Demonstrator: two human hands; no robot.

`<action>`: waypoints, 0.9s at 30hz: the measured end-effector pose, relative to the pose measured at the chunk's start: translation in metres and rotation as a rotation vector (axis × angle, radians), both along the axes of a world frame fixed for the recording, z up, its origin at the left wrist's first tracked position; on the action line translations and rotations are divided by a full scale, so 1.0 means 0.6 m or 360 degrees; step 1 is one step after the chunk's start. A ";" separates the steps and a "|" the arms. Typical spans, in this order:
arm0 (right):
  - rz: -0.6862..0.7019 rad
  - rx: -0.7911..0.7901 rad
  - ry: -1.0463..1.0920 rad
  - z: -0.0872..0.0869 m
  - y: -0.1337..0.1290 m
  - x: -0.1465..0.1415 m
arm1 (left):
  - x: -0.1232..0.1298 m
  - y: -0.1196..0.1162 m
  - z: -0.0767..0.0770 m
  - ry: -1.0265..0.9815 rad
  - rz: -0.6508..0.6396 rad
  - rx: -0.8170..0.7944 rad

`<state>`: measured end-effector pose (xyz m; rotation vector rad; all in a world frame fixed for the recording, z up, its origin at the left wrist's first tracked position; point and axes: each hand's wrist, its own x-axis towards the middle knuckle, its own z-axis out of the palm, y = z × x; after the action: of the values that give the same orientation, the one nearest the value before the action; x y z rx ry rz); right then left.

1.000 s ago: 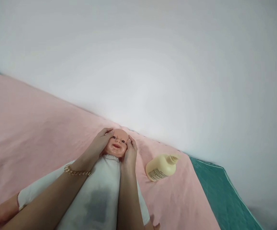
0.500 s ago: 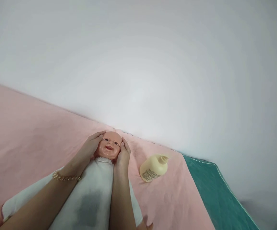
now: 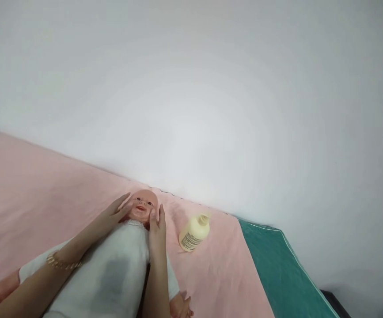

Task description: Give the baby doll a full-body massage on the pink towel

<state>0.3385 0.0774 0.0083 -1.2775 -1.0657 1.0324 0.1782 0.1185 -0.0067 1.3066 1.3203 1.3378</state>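
A baby doll (image 3: 111,265) in a white outfit with a grey patch on its chest lies on its back, its bald head (image 3: 145,196) away from me. My left hand (image 3: 113,216), its wrist in a beaded bracelet (image 3: 62,263), rests extended fingers along one cheek, with the fingers apart. Against the other cheek, my right hand (image 3: 158,225) touches with its thumb while the remaining fingers point up beside the head. Neither hand wraps around the head. A pale yellow bottle (image 3: 194,233) with a printed label stands right of my right hand.
Pink cloth (image 3: 224,265) spreads under the doll and bottle. To its right shows a green surface (image 3: 274,260) with a pale edge line. A plain white wall (image 3: 191,110) rises behind. Something dark (image 3: 335,304) sits low at the right.
My hands have slid from the sides of the doll's head down onto its cheeks, and their fingers have spread. The view has shifted, so doll and bottle appear farther left.
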 end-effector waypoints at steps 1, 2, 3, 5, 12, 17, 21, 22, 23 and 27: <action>0.0023 0.0017 -0.0047 0.003 -0.007 -0.002 | 0.001 -0.007 -0.003 0.0076 -0.0004 0.0038; 0.0038 0.0036 -0.0093 0.004 -0.010 -0.005 | 0.003 -0.011 -0.005 0.0121 -0.0021 0.0047; 0.0045 0.0048 -0.0136 0.004 -0.011 -0.008 | 0.005 -0.014 -0.006 0.0148 -0.0050 0.0030; 0.0056 0.0066 -0.0209 0.002 -0.009 -0.013 | 0.006 -0.012 -0.010 0.0175 -0.0121 -0.0008; 0.0106 0.0081 -0.0276 -0.003 -0.004 -0.005 | -0.003 0.007 -0.037 -0.0067 -0.0348 -0.0013; 0.0077 0.0055 -0.0332 0.006 -0.009 -0.008 | -0.006 -0.001 -0.032 -0.0132 -0.0266 -0.0058; 0.0083 0.0008 -0.0371 0.012 -0.010 -0.009 | -0.014 -0.013 -0.008 0.0055 -0.0242 -0.0126; 0.0086 0.0009 -0.0379 0.013 -0.010 -0.008 | -0.016 -0.016 -0.003 0.0124 -0.0248 -0.0141; 0.0089 0.0020 -0.0390 0.014 -0.010 -0.007 | -0.017 -0.017 0.001 0.0190 -0.0254 -0.0142; 0.0126 0.0078 -0.0443 0.017 -0.011 0.001 | -0.015 -0.019 -0.002 0.0316 -0.0289 -0.0033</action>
<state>0.3393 0.0709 0.0188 -1.3755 -1.3542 0.8976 0.1690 0.1071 -0.0078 1.5372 1.3080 1.0898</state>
